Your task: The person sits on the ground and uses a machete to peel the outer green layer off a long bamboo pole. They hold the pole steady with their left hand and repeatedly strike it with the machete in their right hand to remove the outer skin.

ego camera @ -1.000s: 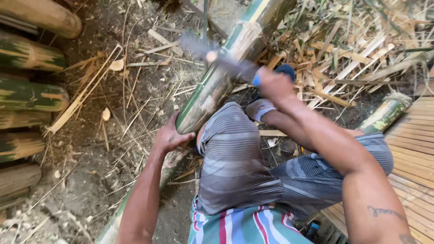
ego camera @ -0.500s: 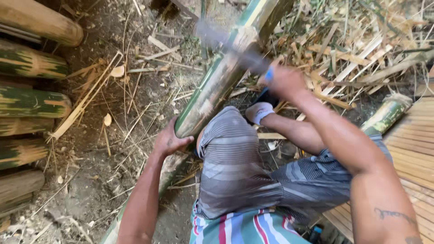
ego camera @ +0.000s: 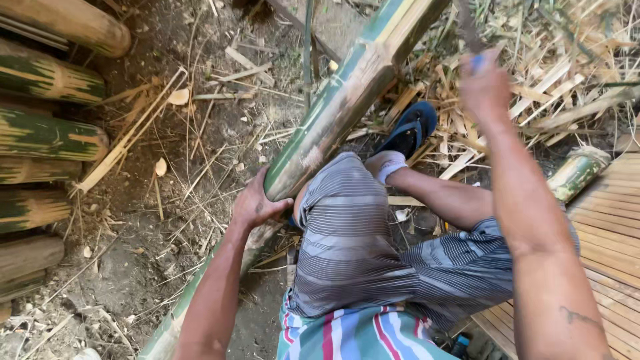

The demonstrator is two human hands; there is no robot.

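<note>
A long green bamboo pole slants from the upper right down to the lower left, resting across my left knee. My left hand grips its underside beside my thigh. My right hand is raised at the upper right, closed around a blue tool handle. The blade above it is blurred and runs out past the top edge. My striped shorts and a foot in a white sock with a blue sandal lie under the pole.
Several cut bamboo sections are stacked along the left edge. Splinters and dry strips litter the dirt at the upper right. A short bamboo piece lies by a slatted bamboo platform on the right.
My right hand has swung up and to the right, lifting the blade off the pole. My left hand stays on the pole.
</note>
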